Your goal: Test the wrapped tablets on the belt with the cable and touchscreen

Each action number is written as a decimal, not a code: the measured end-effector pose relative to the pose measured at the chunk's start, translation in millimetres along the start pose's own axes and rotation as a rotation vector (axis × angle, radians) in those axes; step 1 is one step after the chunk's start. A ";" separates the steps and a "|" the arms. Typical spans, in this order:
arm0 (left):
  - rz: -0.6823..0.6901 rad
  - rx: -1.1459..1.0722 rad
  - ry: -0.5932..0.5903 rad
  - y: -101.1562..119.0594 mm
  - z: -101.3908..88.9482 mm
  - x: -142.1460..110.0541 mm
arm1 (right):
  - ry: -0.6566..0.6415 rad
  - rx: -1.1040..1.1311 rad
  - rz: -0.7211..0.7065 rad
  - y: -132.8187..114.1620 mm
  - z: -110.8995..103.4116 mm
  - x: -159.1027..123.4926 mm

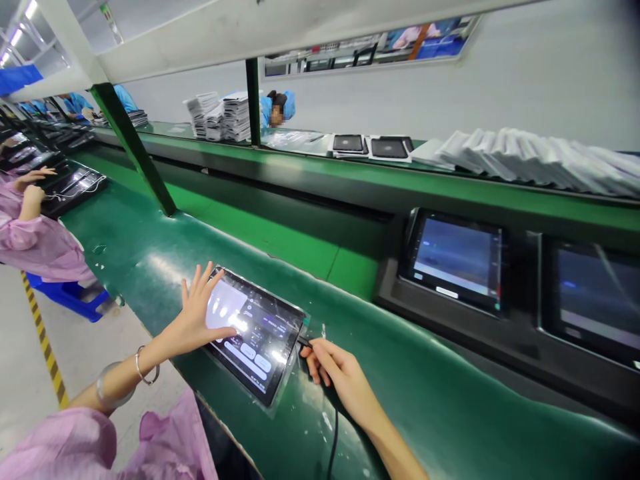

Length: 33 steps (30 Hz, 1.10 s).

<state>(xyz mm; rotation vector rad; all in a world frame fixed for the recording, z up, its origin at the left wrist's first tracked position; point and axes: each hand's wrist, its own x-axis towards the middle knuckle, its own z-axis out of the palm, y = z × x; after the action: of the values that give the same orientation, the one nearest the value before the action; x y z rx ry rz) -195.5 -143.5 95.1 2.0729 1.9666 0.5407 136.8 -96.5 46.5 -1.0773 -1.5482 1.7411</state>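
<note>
Tablet between hands, left hand touching screen, right hand apparently plugging cable

tablet on conveyor belt, 2 monitors behind at right, stacked sheets on shelf above

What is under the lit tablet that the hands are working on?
The tablet lies on a clear plastic film spread over the green belt. The left hand presses its screen; the right hand holds a cable plug at its edge. Beneath its middle, nothing shows.
</note>
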 end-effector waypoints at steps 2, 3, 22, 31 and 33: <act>0.007 -0.005 0.009 1.7 -2.5 -1.2 | -0.005 0.002 -0.004 -2.4 0.4 -0.5; 0.010 -0.012 0.010 3.0 -4.0 -2.1 | -0.008 0.003 -0.008 -3.3 0.5 -0.7; 0.378 0.275 0.208 -11.1 31.7 -64.6 | 0.096 -0.333 -0.031 9.1 10.2 4.0; 0.387 0.257 0.077 5.6 49.8 -75.4 | 0.097 -0.338 -0.029 7.5 9.9 2.0; 0.401 0.260 0.033 9.0 55.4 -73.1 | 0.098 -0.343 -0.033 6.9 10.2 2.4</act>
<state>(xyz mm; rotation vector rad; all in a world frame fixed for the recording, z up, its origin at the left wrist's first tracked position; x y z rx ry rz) -166.3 -212.2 41.1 2.6614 1.7164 0.4077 127.6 -101.0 39.3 -1.2715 -1.8332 1.4086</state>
